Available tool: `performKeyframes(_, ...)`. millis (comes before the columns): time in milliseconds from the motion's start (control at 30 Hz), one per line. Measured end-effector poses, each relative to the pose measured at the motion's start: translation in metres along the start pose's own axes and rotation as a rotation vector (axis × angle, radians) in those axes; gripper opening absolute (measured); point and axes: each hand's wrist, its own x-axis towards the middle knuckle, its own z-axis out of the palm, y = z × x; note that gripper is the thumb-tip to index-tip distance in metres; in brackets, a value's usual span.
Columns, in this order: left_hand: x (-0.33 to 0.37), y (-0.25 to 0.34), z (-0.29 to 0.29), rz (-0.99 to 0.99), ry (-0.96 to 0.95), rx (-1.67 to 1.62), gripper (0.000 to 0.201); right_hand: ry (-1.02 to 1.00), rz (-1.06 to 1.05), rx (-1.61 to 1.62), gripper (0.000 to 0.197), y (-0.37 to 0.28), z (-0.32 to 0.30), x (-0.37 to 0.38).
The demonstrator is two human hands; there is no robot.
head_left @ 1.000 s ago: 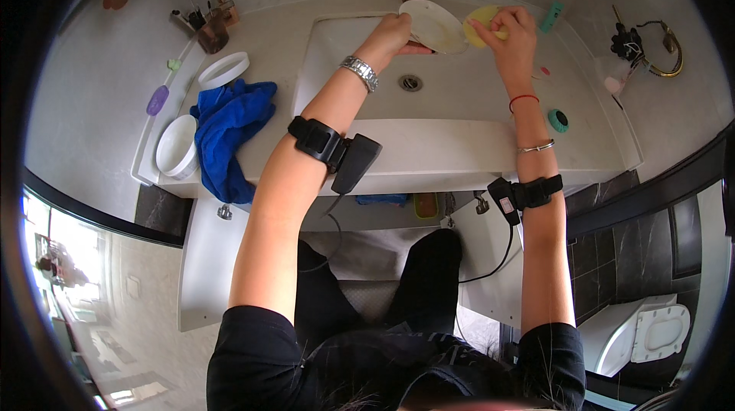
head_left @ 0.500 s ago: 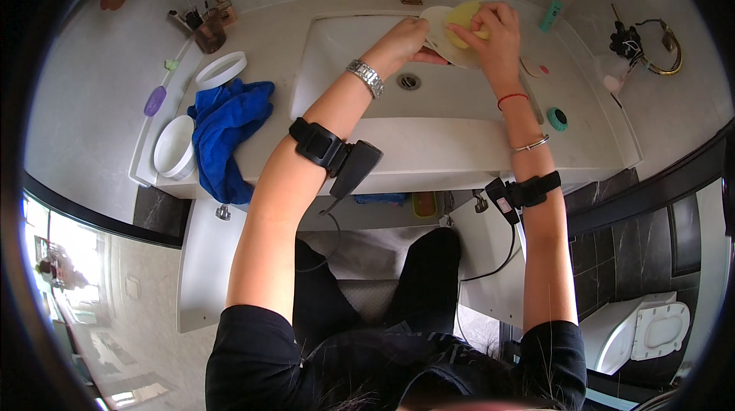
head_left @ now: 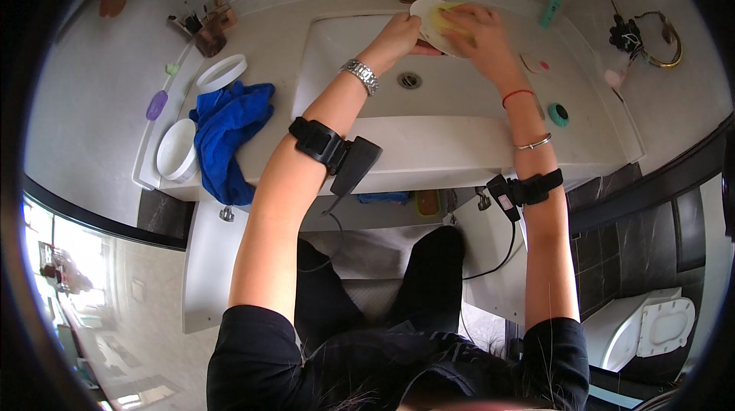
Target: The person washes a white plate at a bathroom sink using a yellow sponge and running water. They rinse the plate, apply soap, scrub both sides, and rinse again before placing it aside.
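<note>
Plate [head_left: 430,30]: at one o'clock in my view, held over the sink [head_left: 337,43], with the drain [head_left: 409,80] at its seven.
Left hand [head_left: 398,34]: pinching the plate's rim at nine o'clock, as it was a second ago.
Right hand [head_left: 481,30]: my thumb and fingers grasp the yellow sponge [head_left: 442,20] against the plate.
Sponge's shift: a second ago I pinched it beside the plate's three o'clock edge; now it sits farther in, over the face.
Blue towel [head_left: 228,131]: unmoved, between nine and ten.

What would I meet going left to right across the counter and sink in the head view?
White tub, blue cloth, left hand, white plate, right hand, round green item.
</note>
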Motion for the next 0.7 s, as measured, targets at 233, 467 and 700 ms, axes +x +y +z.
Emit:
performKeyframes(233, 0.006, -0.009, -0.009, -0.012, 0.163, -0.09, 0.041, -0.123, 0.004, 0.086, 0.02, 0.003, 0.001, -0.002)
performKeyframes(467, 0.007, -0.007, -0.004, -0.001, -0.002, 0.151, 0.042, 0.254, 0.04, -0.116, 0.015, 0.001, 0.004, 0.002)
performKeyframes(700, 0.005, -0.008, -0.003, -0.055, -0.011, 0.126, 0.039, 0.139, 0.222, 0.23, 0.025, -0.012, -0.002, 0.003)
